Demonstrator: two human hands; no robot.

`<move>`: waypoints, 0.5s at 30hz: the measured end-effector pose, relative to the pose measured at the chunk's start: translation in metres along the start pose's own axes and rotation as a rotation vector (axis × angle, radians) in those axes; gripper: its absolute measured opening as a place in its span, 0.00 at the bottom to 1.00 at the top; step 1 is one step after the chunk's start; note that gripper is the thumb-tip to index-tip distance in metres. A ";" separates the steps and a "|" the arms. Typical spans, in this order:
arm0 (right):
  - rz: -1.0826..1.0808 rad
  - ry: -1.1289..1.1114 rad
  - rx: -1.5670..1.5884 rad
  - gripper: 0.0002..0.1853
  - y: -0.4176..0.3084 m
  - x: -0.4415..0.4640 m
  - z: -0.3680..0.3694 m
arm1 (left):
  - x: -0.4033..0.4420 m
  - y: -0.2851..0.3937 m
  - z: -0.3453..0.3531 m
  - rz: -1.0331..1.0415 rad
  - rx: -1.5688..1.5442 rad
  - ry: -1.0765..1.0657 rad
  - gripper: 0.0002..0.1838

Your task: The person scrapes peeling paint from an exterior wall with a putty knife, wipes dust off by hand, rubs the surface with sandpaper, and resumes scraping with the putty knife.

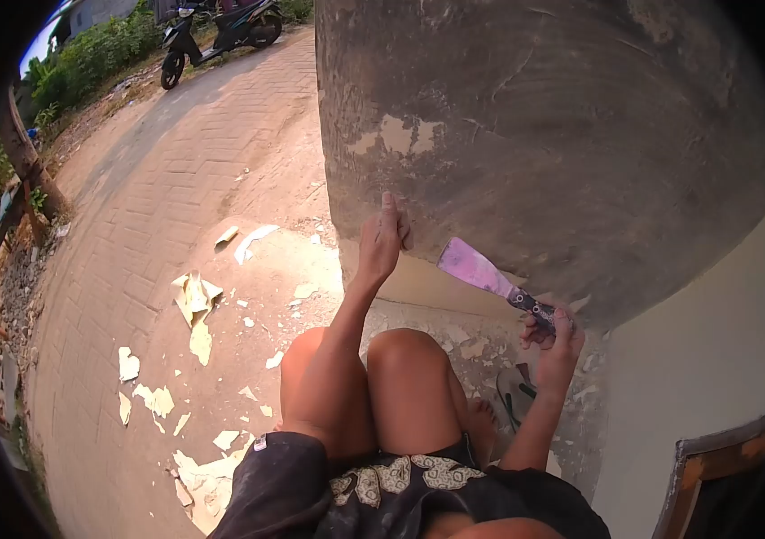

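My left hand (384, 238) is raised close to the lower part of the grey wall (526, 144), one finger stretched upward and the others partly bent; I see nothing held in it. A pale bare patch (398, 135) with ragged edges shows on the wall just above that hand. In my right hand (559, 346) is a putty knife (481, 274), gripped by its dark patterned handle. Its wide blade, smeared pinkish-purple, points up and left in front of the wall. Whether the blade touches the wall I cannot tell.
Pale paint flakes (156, 400) and a larger peeled piece (196, 295) litter the ground at left. A sandal (515, 395) lies near my foot. A cream wall (697, 350) and a wooden frame (715, 458) stand at right. A motorbike (221, 34) is parked beyond the paved path (149, 189).
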State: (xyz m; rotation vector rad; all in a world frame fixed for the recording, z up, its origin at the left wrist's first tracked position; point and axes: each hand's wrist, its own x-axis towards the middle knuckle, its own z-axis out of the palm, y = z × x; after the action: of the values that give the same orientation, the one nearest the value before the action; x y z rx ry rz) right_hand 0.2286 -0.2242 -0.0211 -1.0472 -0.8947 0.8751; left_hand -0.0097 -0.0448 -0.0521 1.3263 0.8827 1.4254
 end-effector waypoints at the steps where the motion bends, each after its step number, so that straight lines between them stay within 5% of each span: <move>1: -0.029 -0.022 0.019 0.14 0.002 -0.002 0.008 | 0.001 -0.009 -0.008 -0.049 -0.076 -0.026 0.35; 5: -0.048 -0.173 0.063 0.17 0.017 -0.014 0.062 | -0.004 0.016 0.006 -0.159 -0.277 -0.077 0.45; 12: 0.029 -0.449 0.040 0.17 0.057 0.005 0.135 | -0.005 0.045 0.015 -0.097 -0.565 0.009 0.19; 15: 0.052 -0.479 0.047 0.15 0.076 0.010 0.150 | 0.014 0.042 0.014 0.005 -0.208 0.065 0.19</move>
State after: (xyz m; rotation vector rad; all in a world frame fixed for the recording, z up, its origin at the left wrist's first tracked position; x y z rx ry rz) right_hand 0.0832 -0.1463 -0.0548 -0.8340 -1.2411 1.2130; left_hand -0.0026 -0.0441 -0.0066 1.1323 0.7509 1.5276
